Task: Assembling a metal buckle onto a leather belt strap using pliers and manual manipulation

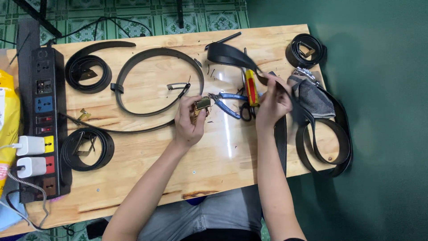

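Mid-frame, left hand (189,120) grips a gold buckle (201,105), right hand (273,101) pinches a black belt strap (232,56); fitting them needs alignment

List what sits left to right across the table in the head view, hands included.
Yellow bag → power strip → coiled belt → open belt loop → left hand holding gold buckle → right hand → grey cloth

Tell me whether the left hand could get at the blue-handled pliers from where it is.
Probably yes. The left hand holds a gold buckle right beside the blue-handled pliers, with only bare table between. Its grip is full, though, so the buckle would need setting down first.
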